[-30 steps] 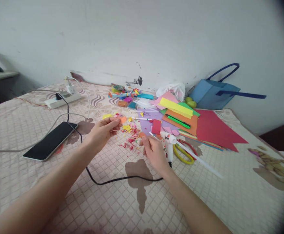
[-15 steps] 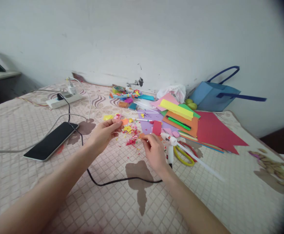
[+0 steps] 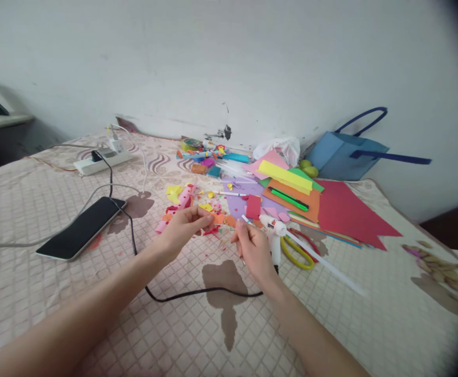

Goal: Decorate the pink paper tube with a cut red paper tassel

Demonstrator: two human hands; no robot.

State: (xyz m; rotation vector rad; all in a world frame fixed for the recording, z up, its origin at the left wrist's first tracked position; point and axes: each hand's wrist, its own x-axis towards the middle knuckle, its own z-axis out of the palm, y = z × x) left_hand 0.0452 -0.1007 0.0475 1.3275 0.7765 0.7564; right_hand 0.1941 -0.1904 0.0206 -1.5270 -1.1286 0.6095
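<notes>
Compared with half a second earlier, the left hand (image 3: 181,226) has dropped nearer the right hand (image 3: 252,247), uncovering a pink paper strip (image 3: 174,209) that lies flat beyond it. Both hands now meet over the litter of paper scraps (image 3: 213,222) on the quilted bed cover (image 3: 95,293). Left grip: fingers curled narrow, pinching a small piece of orange paper (image 3: 216,218) at the fingertips. Right grip: fingers closed narrow, thumb against forefinger; whether anything lies between them cannot be told. A white glue gun (image 3: 272,230) lies just right of the right hand, its black cord (image 3: 197,293) looping beneath the wrists. Yellow-handled scissors (image 3: 297,252) rest beside the gun. Further right sits a stack of coloured paper sheets (image 3: 311,201), with a green utility knife (image 3: 287,198) on top. A black phone (image 3: 81,226) lies well to the left, a power strip (image 3: 101,161) beyond it, and a blue bag (image 3: 346,152) stands against the wall.
</notes>
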